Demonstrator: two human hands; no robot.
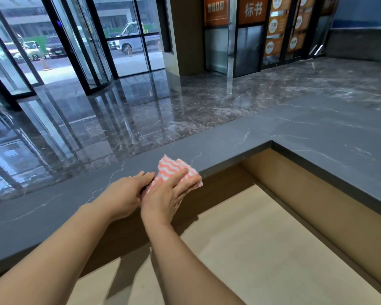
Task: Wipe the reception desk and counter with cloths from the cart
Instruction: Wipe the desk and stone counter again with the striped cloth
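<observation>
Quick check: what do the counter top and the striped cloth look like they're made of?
Counter top: apparently dark grey stone or stone-look slab, matte, with thin white veins. Cloth: probably thin soft fabric, pink-and-white wavy stripes, crumpled edge; exact fibre unclear.

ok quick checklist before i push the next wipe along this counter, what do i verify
1. Cloth on the surface: ok. The pink-and-white cloth lies on the grey counter.
2. Right hand contact: ok. The right hand presses flat on the cloth.
3. Left hand contact: ok. The left hand rests on the counter with its fingertips at the cloth's left edge.
4. Cloth fully on top: not ok. Its near right corner hangs over the counter's inner edge.
5. Cloth damp or clean enough: cannot tell.
6. Dirt left on the counter: cannot tell, because the veined surface hides it.
</observation>
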